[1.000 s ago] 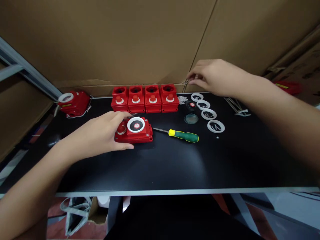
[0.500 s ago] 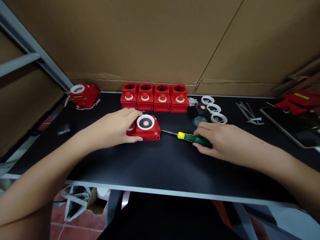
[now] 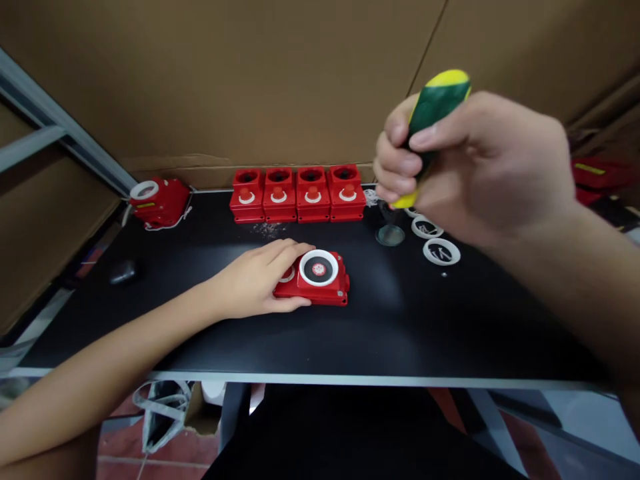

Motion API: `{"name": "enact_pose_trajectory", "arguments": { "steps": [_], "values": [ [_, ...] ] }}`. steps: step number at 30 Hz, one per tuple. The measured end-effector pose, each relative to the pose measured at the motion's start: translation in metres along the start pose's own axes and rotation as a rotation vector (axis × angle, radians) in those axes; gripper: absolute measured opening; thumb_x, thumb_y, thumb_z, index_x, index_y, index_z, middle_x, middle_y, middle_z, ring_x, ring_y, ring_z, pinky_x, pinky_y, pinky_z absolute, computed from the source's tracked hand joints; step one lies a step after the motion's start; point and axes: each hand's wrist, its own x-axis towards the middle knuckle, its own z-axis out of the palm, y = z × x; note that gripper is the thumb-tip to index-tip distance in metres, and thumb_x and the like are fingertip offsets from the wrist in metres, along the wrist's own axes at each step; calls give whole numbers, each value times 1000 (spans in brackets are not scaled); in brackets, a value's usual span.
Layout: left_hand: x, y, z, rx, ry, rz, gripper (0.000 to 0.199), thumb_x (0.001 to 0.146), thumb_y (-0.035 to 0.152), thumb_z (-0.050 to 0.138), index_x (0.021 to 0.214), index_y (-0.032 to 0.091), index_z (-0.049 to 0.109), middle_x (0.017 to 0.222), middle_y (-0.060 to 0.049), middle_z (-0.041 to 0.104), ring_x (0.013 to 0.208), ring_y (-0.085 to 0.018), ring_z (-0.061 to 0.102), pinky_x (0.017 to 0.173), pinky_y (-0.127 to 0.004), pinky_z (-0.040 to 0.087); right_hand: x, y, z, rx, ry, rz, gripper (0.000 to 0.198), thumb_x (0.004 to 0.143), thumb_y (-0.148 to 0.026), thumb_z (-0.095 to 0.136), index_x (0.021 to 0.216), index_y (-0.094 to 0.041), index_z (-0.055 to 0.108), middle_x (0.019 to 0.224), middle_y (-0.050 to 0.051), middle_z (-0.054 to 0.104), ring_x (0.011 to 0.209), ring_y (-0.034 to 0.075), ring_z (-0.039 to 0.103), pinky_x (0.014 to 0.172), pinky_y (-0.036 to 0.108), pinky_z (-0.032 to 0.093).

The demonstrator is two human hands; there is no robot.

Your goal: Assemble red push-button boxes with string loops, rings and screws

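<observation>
My left hand point(image 3: 265, 277) is closed round the left end of a red box point(image 3: 327, 292) that lies on the black table. A white ring point(image 3: 334, 278) frames a dark disc with a small red and white emblem on the box's top. My right hand point(image 3: 480, 160) is raised high above the table, fingers wrapped round the green and yellow handle of a screwdriver point(image 3: 439, 103). Its yellow butt end points up; the shaft is hidden from view.
Several red boxes point(image 3: 313, 193) with round buttons stand in a row at the back. Another red box point(image 3: 161, 203) with a white ring stands back left. White rings point(image 3: 454, 252) holding screws and a clear glass disc point(image 3: 390, 235) lie on the right. A computer mouse point(image 3: 123, 272) sits at left.
My right hand has lifted the screwdriver from beside the box and turned it upright. The box and my left hand have shifted a little toward the right and nearer to me.
</observation>
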Motion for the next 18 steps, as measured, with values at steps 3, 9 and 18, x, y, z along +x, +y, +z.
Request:
{"name": "enact_pose_trajectory", "arguments": {
  "steps": [3, 9, 18],
  "values": [
    [-2, -2, 4, 3, 14, 80, 77, 111, 65, 74, 167, 18, 48, 147, -20, 75, 129, -35, 79, 114, -46, 66, 1, 6, 16, 119, -14, 25, 42, 93, -47, 65, 66, -24, 42, 59, -3, 30, 55, 13, 28, 51, 29, 29],
    [-1, -4, -3, 1, -2, 111, 78, 113, 63, 72, 172, 20, 45, 150, -22, 75, 131, -36, 80, 114, -49, 69, -7, 6, 23, 211, -251, 70, 66, 117, -41, 36, 53, -23, 35, 51, -5, 22, 42, 9, 16, 41, 27, 14],
    [-1, -4, -7, 21, -19, 110, 77, 113, 64, 72, 172, 22, 45, 149, -21, 76, 131, -36, 81, 113, -48, 69, 0, 34, 22, 286, -179, 78, 67, 117, -28, 36, 51, -23, 41, 43, -7, 17, 40, 10, 10, 41, 26, 16]
  ]
}}
